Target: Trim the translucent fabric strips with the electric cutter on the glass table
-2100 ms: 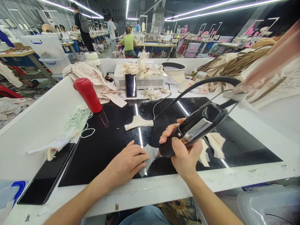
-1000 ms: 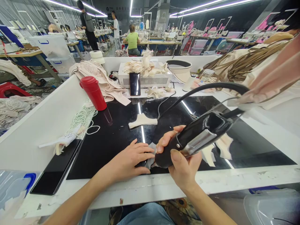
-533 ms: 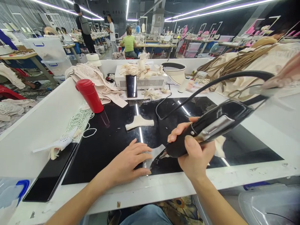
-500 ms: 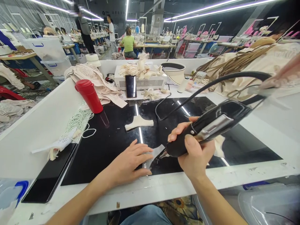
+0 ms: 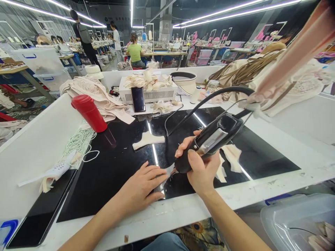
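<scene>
My left hand (image 5: 140, 186) lies on the black board (image 5: 104, 184) with its fingers stretched out. Its fingertips rest on a small translucent whitish piece (image 5: 170, 169), partly covered by the hand. Wrapped around a black corded hot knife (image 5: 209, 139) is my right hand (image 5: 200, 167). The tool leans up to the right. Its metal tip (image 5: 173, 171) points down at the translucent piece, close to the left fingertips. Cream fabric pieces (image 5: 232, 157) lie right of my right hand. Another cream cutout (image 5: 148, 139) lies flat beyond my left hand.
A red bottle (image 5: 90, 113) stands at the board's left edge, beside pale green cord (image 5: 78, 141). A phone (image 5: 138, 99) leans on a white vented box (image 5: 159, 96). The tool's black cable (image 5: 225, 91) arches past a pink hanging strap (image 5: 295, 52). Several people are farther back.
The camera view has shifted, so the table appears farther left. The tool tip is closer to my left fingertips. More of the cream pieces on the right shows. My grip stays the same.
</scene>
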Demonstrator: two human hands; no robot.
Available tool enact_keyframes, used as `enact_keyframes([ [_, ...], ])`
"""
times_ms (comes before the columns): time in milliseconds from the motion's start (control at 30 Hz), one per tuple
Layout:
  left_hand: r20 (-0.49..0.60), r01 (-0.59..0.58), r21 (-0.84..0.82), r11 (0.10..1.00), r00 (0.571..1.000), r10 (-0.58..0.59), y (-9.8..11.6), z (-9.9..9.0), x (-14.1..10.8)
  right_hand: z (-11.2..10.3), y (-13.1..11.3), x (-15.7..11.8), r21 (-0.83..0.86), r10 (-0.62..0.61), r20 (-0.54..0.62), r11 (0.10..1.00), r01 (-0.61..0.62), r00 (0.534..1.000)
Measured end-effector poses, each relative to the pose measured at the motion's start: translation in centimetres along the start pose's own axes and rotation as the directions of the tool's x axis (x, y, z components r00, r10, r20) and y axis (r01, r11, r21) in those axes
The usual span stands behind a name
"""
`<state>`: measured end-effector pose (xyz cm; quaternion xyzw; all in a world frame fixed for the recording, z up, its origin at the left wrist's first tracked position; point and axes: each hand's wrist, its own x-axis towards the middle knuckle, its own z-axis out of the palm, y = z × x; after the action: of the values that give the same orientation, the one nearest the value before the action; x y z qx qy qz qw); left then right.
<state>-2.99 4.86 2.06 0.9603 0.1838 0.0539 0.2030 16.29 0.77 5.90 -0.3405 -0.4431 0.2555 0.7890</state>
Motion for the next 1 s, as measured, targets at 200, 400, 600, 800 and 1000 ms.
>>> enact_keyframes([
  [200, -0.010, 0.001, -0.001, 1.000, 1.000, -0.001, 0.0, 0.1, 0.0, 0.0, 0.3, -0.3, -0.016, -0.003, 0.003, 1.000, 0.003, 1.000],
  [400, -0.012, 0.004, 0.001, 1.000, 1.000, -0.004, 0.0, 0.2, -0.1, -0.4, 0.0, 0.4, -0.038, -0.013, -0.024, 0.999, 0.012, 1.000],
  [600, 0.003, 0.012, -0.002, 1.000, 1.000, -0.012, 0.1, 0.0, -0.1, -1.1, 0.0, 1.3, -0.064, -0.040, -0.095, 0.997, 0.034, 0.995],
  [800, -0.026, -0.001, -0.013, 1.000, 1.000, 0.001, 0.1, 0.1, -0.1, -1.0, 0.3, 1.2, -0.073, -0.049, -0.077, 0.996, 0.043, 0.996],
  [1000, -0.043, -0.016, -0.030, 0.999, 0.999, 0.015, 0.0, 0.2, -0.2, -1.0, 0.4, 1.2, -0.143, -0.037, -0.088, 0.989, 0.024, 0.995],
])
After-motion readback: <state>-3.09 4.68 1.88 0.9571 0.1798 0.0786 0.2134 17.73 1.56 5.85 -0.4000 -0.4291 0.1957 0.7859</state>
